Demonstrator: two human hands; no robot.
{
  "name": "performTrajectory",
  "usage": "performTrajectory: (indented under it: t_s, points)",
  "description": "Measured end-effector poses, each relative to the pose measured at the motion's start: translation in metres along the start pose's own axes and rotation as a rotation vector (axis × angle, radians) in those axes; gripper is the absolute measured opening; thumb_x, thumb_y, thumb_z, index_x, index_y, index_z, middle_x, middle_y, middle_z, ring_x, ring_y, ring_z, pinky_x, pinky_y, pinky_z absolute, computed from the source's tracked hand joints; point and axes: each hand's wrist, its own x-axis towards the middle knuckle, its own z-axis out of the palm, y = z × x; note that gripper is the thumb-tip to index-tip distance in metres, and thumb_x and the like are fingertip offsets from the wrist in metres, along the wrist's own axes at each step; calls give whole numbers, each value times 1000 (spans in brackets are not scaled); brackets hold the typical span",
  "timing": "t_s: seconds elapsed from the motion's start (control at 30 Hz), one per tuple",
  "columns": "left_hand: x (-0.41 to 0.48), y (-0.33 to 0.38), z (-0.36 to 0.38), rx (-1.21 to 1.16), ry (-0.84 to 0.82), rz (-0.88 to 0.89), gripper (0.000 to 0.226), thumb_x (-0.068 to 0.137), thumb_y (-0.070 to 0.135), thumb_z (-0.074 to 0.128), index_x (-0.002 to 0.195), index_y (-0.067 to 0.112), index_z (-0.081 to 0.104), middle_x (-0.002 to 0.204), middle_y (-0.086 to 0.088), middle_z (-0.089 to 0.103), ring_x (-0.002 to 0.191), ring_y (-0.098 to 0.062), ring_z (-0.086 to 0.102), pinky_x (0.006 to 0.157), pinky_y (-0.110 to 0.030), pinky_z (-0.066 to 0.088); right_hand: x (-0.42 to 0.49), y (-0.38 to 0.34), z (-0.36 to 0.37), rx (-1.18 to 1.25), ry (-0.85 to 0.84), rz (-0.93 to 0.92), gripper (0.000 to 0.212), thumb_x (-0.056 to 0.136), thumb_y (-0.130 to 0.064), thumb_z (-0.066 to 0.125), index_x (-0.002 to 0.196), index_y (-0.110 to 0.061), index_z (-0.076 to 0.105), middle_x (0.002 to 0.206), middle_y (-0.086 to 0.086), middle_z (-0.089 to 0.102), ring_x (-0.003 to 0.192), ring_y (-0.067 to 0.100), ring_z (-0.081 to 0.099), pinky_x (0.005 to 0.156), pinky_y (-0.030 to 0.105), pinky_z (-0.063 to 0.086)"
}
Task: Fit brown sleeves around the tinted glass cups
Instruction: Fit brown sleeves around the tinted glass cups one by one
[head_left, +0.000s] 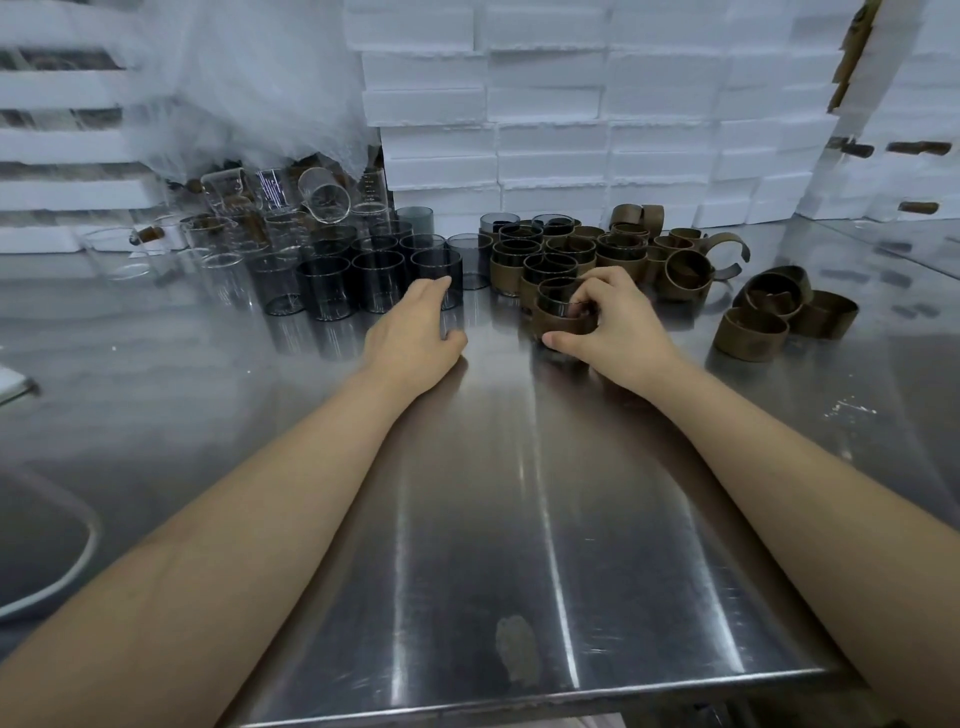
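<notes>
Stock is laid out by stage across the steel tabletop: clear glasses far left, bare tinted cups next, sleeved cups in the middle and loose brown sleeves on the right, an order that seems meant to keep each hand near what it needs. The right hand grips the nearest sleeved cup at the front of the finished cluster, fingers curled over its band and thumb at the base, probably seating the sleeve or parking the cup among the done ones. The left hand reaches with fingers straight, fingertips touching the front tinted cup and holding nothing, likely the next to be wrapped. White foam boxes are stacked behind. Faint printed marks on a clear glass at the back are too small to read; no brand shows.
</notes>
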Motion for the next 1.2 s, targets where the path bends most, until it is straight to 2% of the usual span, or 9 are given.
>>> performTrajectory:
  t_s: [0.13,0.3,0.4,0.53,0.67,0.87,0.93,1.03,1.2]
  points:
    - [1,-2,0,-39,-12,-20,66,93,21,56,153,14,30,164,5,11,139,-22,38,102,-38,41,2,0,-3,-151,-39,146,30,79,-35,71,96,-15,57,129,-2,40,100,18,51,85,40,49]
    - [6,-4,1,31,-98,-74,76,94,36,55,156,16,17,165,3,-14,111,-30,58,80,-36,47,-1,7,-7,-56,134,224,56,83,-12,69,131,-9,41,138,13,34,115,27,48,89,23,33]
    - [12,-8,1,194,-134,-29,76,95,48,46,157,23,9,163,9,-19,108,-29,58,70,-34,41,-1,8,-9,-13,217,246,55,83,-7,69,130,-9,41,135,14,37,112,27,49,92,26,39]
    - [13,-13,1,202,-94,17,76,93,49,49,156,23,16,163,10,-2,101,-29,58,69,-32,37,1,8,-8,24,236,276,40,80,-5,67,112,-13,45,112,9,50,96,21,51,81,35,48]
    - [8,-9,1,84,36,93,67,90,32,60,147,11,30,143,-7,25,65,-23,47,56,-32,33,3,9,-7,124,206,265,31,82,-4,63,105,-13,46,91,4,53,84,17,52,66,22,42]
    - [0,6,-2,-13,113,64,42,96,42,56,125,12,50,123,-5,39,79,-24,57,68,-35,45,2,6,-1,76,-41,173,22,85,-3,60,105,-12,63,88,-1,63,86,16,61,84,28,51]
    - [-4,15,0,-35,125,136,37,94,44,59,107,11,53,116,-4,39,74,-23,59,67,-35,47,-1,1,2,98,-130,97,30,84,-6,65,112,-15,62,92,-3,64,89,14,62,87,25,50]
    - [-10,30,3,-47,154,297,33,92,42,62,91,11,50,120,-7,35,75,-22,55,68,-36,48,-4,-4,6,199,-277,-19,58,80,-12,75,133,-18,50,117,-2,63,109,13,59,98,24,45]
    - [-13,39,9,-107,125,471,27,93,35,62,97,9,55,131,-10,33,87,-15,50,73,-27,43,-6,-5,5,342,-292,-16,79,71,-25,84,137,-23,43,123,-9,59,114,4,57,100,23,43]
